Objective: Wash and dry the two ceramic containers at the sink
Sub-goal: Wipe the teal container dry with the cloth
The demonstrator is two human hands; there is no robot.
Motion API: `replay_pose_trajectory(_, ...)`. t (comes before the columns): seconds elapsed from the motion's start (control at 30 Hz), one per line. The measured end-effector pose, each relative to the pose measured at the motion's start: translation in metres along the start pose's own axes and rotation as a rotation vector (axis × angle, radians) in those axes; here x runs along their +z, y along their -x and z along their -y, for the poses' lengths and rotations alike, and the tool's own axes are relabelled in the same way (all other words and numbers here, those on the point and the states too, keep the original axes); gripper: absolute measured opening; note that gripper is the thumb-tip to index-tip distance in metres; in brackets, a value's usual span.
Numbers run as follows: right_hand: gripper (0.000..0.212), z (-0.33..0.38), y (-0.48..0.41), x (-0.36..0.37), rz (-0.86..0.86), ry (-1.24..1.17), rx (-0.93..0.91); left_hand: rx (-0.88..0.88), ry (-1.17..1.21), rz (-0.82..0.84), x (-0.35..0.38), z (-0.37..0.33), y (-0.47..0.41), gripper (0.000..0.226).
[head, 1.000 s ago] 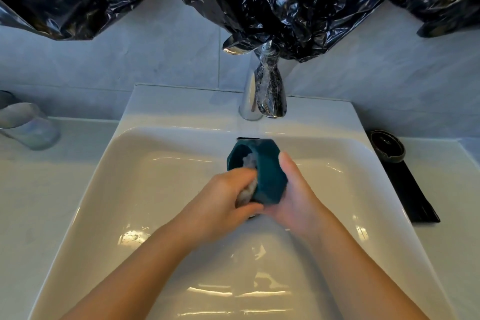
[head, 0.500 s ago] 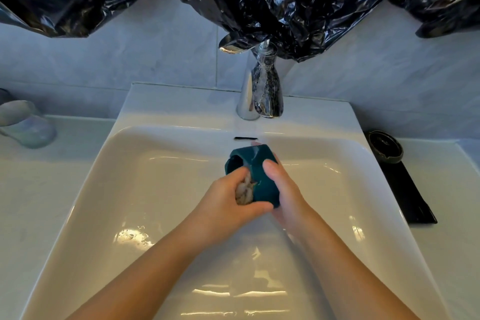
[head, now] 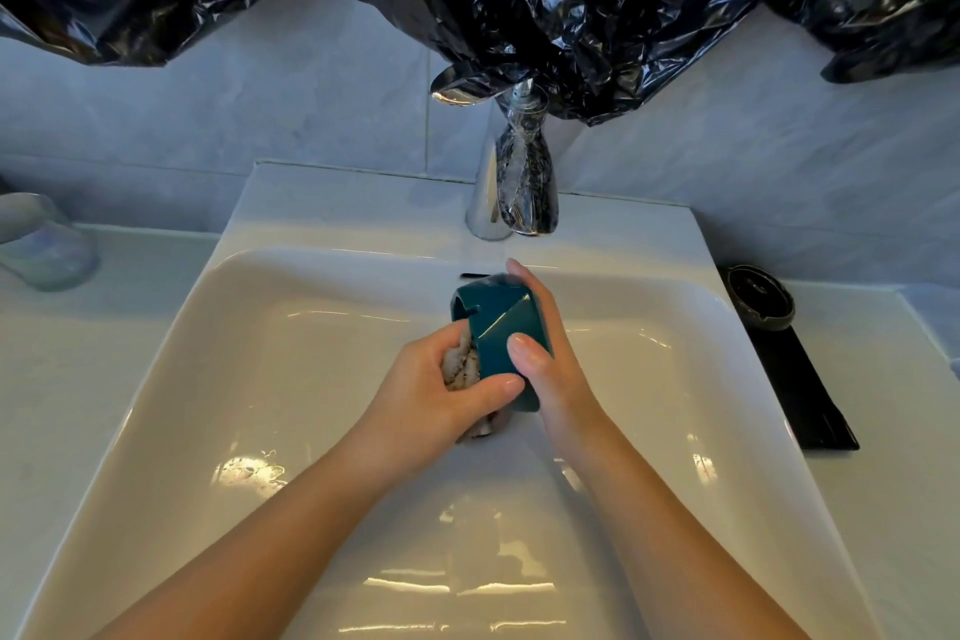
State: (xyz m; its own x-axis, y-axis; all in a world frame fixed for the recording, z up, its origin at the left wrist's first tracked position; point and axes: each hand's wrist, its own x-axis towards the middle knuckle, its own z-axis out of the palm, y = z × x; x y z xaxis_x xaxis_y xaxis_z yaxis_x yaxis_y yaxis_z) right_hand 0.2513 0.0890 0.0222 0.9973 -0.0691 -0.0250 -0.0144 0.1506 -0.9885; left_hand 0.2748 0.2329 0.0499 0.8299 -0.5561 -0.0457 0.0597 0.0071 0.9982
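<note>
Scrubbing is judged in hand: the teal faceted container [head: 506, 327] is gripped by the right hand [head: 550, 369] over the sink [head: 311, 327] centre; a crumpled cloth [head: 460, 364], clutched in the left hand [head: 431, 395], is pressed to its 9 o'clock side. Rinsing is called for next.

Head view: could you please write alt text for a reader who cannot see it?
The right hand holds a teal ceramic container over a white sink while the left hand presses a crumpled cloth against it. A chrome faucet stands behind.
</note>
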Motion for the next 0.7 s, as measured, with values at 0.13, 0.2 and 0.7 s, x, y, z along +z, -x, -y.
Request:
replay_pose_trajectory(0.13,0.093,0.004,0.002,-0.006,0.093,-0.204,0.200,0.244,-0.516,0.067,-0.004,0.007,-0.001,0.028)
replay_pose_trajectory(0.2,0.079,0.001,0.002,-0.005,0.052,-0.203,0.173,0.162,-0.415,0.063,-0.001,0.006,-0.001,0.028)
replay_pose_trajectory(0.7,0.065,0.006,0.004,-0.004,-0.006,0.047,-0.127,-0.141,0.565,0.125,0.000,-0.004,0.003,0.046)
